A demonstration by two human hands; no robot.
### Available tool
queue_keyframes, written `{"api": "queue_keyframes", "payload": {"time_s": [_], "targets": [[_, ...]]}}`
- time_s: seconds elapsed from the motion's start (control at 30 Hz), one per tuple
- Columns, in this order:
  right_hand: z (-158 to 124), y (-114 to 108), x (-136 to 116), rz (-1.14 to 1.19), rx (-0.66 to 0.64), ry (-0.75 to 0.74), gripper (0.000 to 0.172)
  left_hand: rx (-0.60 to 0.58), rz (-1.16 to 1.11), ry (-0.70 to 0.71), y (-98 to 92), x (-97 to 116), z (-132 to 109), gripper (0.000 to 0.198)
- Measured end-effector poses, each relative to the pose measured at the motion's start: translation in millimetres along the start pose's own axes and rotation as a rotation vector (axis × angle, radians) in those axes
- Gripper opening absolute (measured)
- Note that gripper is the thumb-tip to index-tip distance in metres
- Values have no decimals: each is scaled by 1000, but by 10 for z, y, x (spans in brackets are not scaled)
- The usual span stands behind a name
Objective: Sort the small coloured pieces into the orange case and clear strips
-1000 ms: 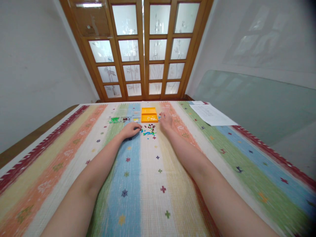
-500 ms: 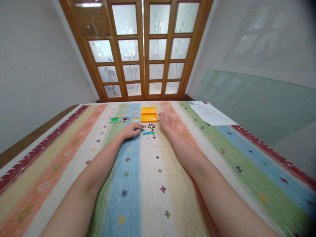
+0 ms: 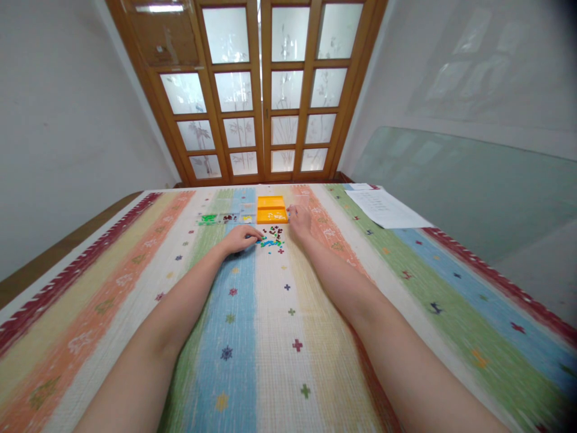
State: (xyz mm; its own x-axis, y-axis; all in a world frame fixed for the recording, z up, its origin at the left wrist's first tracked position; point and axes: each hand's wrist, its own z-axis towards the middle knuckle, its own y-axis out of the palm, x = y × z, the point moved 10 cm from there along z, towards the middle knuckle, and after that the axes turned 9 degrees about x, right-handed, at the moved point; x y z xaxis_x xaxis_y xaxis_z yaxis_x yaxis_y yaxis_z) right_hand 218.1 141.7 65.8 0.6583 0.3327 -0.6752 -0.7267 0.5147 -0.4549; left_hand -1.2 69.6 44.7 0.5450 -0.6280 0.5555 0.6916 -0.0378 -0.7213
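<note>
Small brown, green and blue pieces (image 3: 272,243) lie in a loose pile on the striped tablecloth. At the pile's left edge is my left hand (image 3: 241,239), thumb and forefinger drawn together at the pieces; anything between them is too small to make out. An open orange box (image 3: 271,221) stands just beyond the pile, with small pale pieces in its front half. Close against the box's right side, my right hand (image 3: 299,221) has its fingers curled in. What those fingertips hold, if anything, cannot be made out.
Left of the orange box sits a clear compartment tray (image 3: 217,224) with green, brown and yellow pieces in separate compartments. Printed paper sheets (image 3: 386,208) lie at the far right of the table. A wooden glass-paned door (image 3: 267,120) stands behind the table.
My right hand has shifted very slightly left, nearer the orange box's edge. My left hand stays at the pile, with only a small movement of its fingers.
</note>
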Motion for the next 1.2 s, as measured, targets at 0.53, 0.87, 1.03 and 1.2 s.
{"api": "queue_keyframes", "payload": {"time_s": [0.53, 0.87, 1.03, 1.2], "targets": [[1, 100, 67, 15, -4, -6, 45, 416, -32, -298, -406, -523, -64, 29], [0, 212, 121, -29, 3, -77, 42, 741, -95, -599, -740, -1177, -326, 46], [-18, 211, 66, -43, -14, -92, 41, 823, -138, -698, -829, -1438, -463, 54], [-41, 174, -14, -17, -22, -91, 43, 832, -221, -742, -899, -1554, -530, 62]]}}
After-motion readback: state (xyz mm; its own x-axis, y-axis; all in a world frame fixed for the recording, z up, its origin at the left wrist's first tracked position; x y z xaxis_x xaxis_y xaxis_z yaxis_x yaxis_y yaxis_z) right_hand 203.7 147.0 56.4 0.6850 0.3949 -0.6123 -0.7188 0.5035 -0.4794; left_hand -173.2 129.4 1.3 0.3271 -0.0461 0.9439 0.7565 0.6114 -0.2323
